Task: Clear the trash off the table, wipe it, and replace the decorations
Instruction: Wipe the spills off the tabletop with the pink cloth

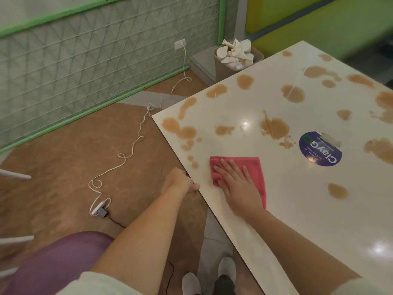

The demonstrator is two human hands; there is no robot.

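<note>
Cloth: soft pink microfibre cloth, light and limp, flat under right hand.
Right hand: fingers straight, pressing.
Left hand: curled, gripping white table edge.
Hold: flat palm pressure probably suits wiping.
Spills: brown puddles beyond fingertips.

Looks like a fast-food or canteen-type eatery to me. The white bench has a round "CLAYGO" clean-as-you-go sticker stuck on it and brown drink spills all over. There's a bin stuffed with crumpled paper trash, bright green and yellow booth-style panels, and a tiled wall.
</note>
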